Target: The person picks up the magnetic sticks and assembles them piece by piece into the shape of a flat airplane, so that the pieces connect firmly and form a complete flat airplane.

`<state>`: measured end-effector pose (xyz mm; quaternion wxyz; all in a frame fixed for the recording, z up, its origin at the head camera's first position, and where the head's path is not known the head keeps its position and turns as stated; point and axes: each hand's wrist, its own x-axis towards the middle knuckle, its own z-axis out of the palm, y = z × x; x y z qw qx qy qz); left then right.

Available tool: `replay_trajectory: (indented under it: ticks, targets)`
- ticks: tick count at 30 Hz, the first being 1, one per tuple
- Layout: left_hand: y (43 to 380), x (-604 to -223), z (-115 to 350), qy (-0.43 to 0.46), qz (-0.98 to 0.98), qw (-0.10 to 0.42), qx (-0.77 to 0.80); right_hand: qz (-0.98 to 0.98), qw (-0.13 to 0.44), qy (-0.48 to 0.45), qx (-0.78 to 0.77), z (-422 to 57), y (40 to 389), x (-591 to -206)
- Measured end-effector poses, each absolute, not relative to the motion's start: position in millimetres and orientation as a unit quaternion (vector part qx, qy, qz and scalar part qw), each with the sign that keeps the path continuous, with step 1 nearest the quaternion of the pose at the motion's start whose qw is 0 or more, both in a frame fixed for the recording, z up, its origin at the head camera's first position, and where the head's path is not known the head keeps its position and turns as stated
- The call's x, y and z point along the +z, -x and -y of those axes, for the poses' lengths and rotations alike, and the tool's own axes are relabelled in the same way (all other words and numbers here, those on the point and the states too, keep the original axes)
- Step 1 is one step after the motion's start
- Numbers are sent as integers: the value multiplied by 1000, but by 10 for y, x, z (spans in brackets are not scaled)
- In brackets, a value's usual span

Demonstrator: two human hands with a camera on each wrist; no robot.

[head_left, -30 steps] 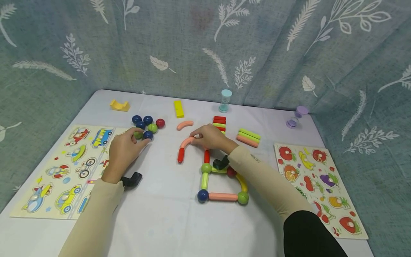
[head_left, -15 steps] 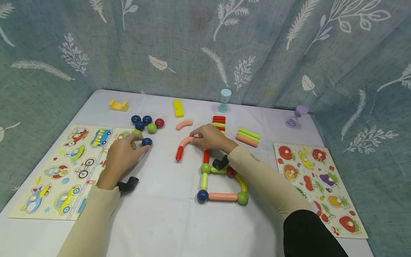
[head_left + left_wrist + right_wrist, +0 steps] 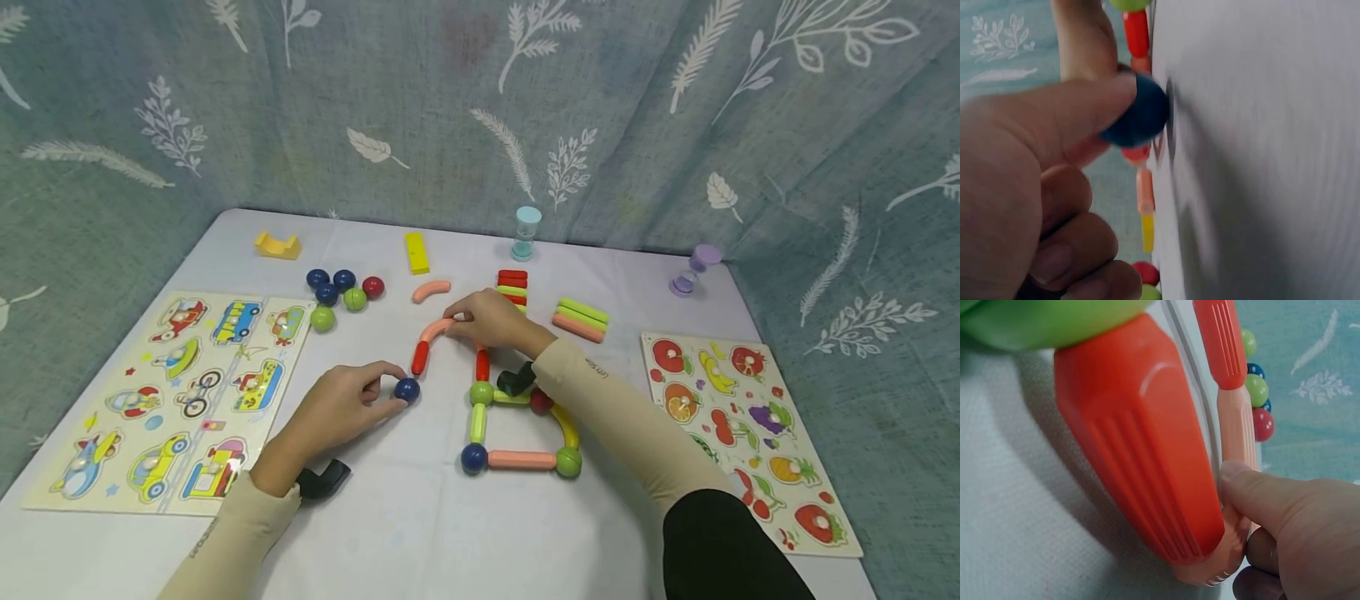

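Left hand [image 3: 337, 408]: pinched a dark blue ball [image 3: 407, 390] between thumb and forefinger, the other fingers folded inward. The ball was at the middle of the bench [image 3: 390, 533], just beside the free end of a short red rod [image 3: 420, 357]; contact between the two could not be told.

Right hand [image 3: 491, 320]: held a curved salmon rod [image 3: 433, 330] in a narrow pinch. One end of this piece joined the short red rod; the other met a second red rod [image 3: 482, 365]. The fingers hid part of it.

Four-cornered assembly, nearer the wearer: one green ball [image 3: 481, 392] at the foot of the second red rod; two green rods [image 3: 477, 423] leading from it; one red ball [image 3: 541, 402]; one yellow curved rod [image 3: 567, 425]; one grooved green ball [image 3: 567, 462]; one straight salmon rod [image 3: 522, 460] along the near side; one blue corner ball [image 3: 474, 458].

Loose pieces: six clustered balls [image 3: 326, 294], three blue, two green, one red; one small salmon arc [image 3: 431, 291]; one yellow block [image 3: 417, 252]; one yellow cradle-shaped piece [image 3: 278, 246]; short red and green rods [image 3: 513, 275], partly hidden behind the right hand; three longer rods [image 3: 581, 320], side by side.

Rear edge: one light blue hourglass [image 3: 527, 234]; one purple hourglass [image 3: 693, 271], farther right.

Sides: one vehicle puzzle board [image 3: 225, 354], left; one fruit puzzle board [image 3: 802, 495], right, partly covered by a sleeve [image 3: 622, 425].
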<state>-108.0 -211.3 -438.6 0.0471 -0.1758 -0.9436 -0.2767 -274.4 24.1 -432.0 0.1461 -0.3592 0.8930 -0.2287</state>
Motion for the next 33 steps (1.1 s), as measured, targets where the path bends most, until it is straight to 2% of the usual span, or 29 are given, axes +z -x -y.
replay_trajectory:
  ticks: [23, 33]
  targets:
    - [1087, -4455, 2008, 158, 941, 70, -292, -891, 143, 364, -231, -214, 2721, -4304]
    - [1112, -4556, 2067, 126, 929, 42, -346, -893, 150, 355, -234, -221, 2703, -4283]
